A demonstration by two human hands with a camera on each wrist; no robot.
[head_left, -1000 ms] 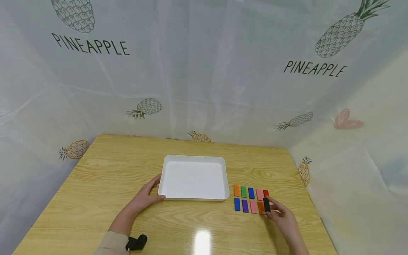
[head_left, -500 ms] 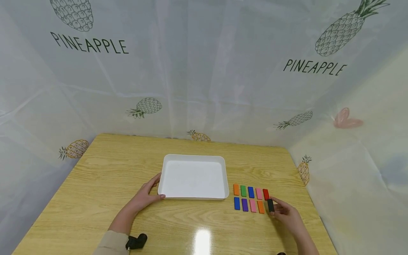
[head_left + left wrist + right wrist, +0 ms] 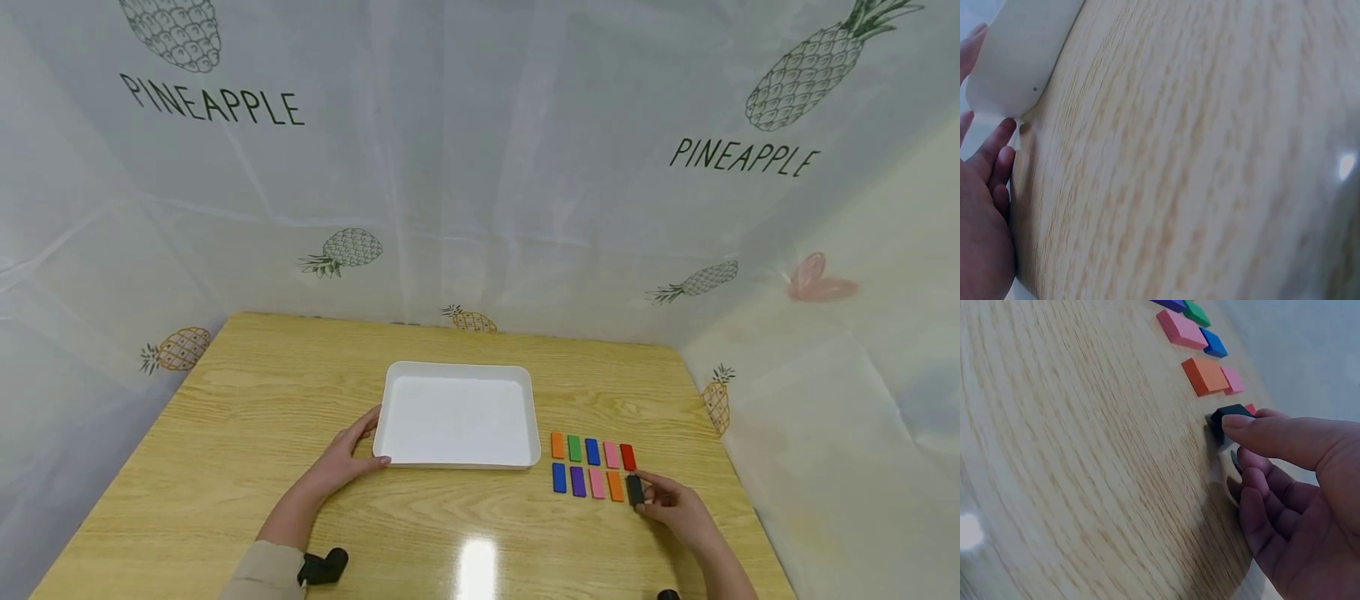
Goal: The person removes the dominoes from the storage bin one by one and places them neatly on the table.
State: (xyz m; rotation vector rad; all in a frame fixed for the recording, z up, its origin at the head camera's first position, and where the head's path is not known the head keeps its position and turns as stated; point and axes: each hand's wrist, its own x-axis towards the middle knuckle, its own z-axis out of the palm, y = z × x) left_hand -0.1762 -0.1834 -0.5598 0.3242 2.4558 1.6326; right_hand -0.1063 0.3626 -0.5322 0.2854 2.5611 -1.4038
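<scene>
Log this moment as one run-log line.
left hand: steadies white tray corner | right hand: pinches black block at near row's right end | table

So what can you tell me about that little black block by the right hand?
The black block is a small, flat, matte rectangle, foam-like by its look. It lies on the wooden table at the right end of the near row of coloured blocks, beside the orange block. The right hand pinches it, thumb on top.

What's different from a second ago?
The right hand slid the black block rightward off the orange block, into the near row's right end below the red block, and still pinches it. The left hand stays on the tray; other blocks unmoved.
</scene>
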